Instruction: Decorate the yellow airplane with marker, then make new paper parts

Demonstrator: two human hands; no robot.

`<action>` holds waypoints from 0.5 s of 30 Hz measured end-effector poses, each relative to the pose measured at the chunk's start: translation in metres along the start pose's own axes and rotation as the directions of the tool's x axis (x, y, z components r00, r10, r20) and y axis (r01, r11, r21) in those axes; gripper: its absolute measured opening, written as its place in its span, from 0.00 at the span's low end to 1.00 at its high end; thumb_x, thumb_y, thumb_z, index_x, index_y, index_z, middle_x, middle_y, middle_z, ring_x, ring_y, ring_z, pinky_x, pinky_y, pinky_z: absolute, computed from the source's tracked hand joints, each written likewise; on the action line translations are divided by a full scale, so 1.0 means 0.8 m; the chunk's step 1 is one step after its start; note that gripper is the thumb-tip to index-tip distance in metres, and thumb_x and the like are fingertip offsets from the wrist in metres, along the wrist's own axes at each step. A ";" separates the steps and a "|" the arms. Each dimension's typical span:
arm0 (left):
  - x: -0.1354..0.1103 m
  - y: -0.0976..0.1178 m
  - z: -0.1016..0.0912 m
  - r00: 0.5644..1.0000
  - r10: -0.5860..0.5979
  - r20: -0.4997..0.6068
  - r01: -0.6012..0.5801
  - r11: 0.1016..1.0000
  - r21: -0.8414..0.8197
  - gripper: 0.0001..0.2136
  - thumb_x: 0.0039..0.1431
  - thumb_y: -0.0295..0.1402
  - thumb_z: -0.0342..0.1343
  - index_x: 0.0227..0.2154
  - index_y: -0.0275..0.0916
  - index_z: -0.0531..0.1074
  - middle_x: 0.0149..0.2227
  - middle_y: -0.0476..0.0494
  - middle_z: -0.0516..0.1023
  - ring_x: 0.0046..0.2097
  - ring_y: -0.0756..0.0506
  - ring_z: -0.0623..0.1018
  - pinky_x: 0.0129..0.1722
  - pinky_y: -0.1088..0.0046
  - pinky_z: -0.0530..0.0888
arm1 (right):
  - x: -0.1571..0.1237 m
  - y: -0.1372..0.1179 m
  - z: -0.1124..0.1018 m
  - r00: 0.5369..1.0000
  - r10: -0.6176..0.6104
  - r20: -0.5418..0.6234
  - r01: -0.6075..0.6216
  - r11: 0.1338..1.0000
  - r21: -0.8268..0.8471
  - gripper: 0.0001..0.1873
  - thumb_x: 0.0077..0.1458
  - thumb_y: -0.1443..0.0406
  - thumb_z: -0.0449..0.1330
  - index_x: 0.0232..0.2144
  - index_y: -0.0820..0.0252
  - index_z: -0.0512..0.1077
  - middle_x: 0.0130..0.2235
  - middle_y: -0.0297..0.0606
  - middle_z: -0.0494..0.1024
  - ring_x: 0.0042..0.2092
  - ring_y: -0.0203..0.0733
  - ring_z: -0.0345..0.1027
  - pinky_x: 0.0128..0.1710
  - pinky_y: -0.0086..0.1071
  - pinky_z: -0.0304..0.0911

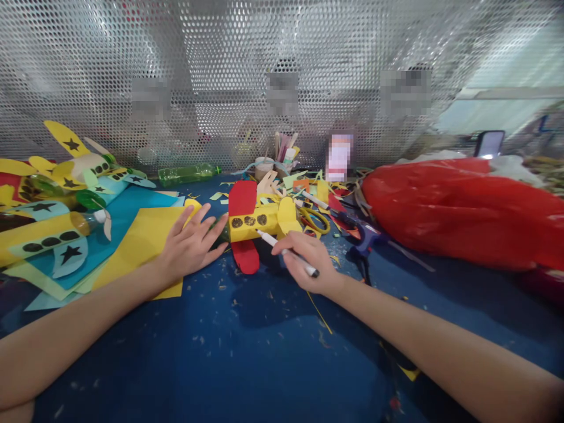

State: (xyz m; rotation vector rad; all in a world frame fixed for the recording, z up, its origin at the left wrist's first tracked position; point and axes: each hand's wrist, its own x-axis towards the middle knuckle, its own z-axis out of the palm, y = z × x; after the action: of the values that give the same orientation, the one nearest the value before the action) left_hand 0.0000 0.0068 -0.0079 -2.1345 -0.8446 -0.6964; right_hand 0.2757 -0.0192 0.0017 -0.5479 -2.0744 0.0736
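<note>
A toy plane (247, 222) made from a bottle wrapped in yellow paper lies across the middle of the table, with red wings, a yellow tail and dark round windows along its side. My left hand (189, 241) has its fingers spread beside the plane's green bottle neck; the fingertips reach the neck, and whether they press on it I cannot tell. Pinched in my right hand (308, 261) is a white marker (267, 238) with a black end. Its tip points at the plane's side just under the windows, and I cannot make out whether it touches.
Several finished paper planes (70, 241) crowd the left, beside yellow and blue sheets (141, 241). A green bottle (187, 174) lies behind. Scissors (315, 220), paper scraps and a blue glue gun (365, 238) sit right of the plane. A red plastic bag (449, 211) covers the far right.
</note>
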 end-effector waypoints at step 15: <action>0.011 -0.002 -0.001 0.998 -0.030 0.057 0.030 0.999 0.012 0.20 0.63 0.44 0.52 0.55 0.41 0.69 0.43 0.42 0.79 0.61 0.37 0.68 0.63 0.52 0.61 | -0.004 0.001 0.008 0.970 -0.164 0.178 0.174 0.984 -0.042 0.09 0.59 0.72 0.53 0.41 0.59 0.68 0.32 0.37 0.76 0.29 0.35 0.68 0.27 0.27 0.63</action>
State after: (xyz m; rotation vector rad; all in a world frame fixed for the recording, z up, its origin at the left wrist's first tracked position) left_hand 0.0038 0.0099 -0.0006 -2.1443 -0.9107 -0.6471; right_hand 0.2723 -0.0189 -0.0043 -0.4088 -2.2919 -0.0395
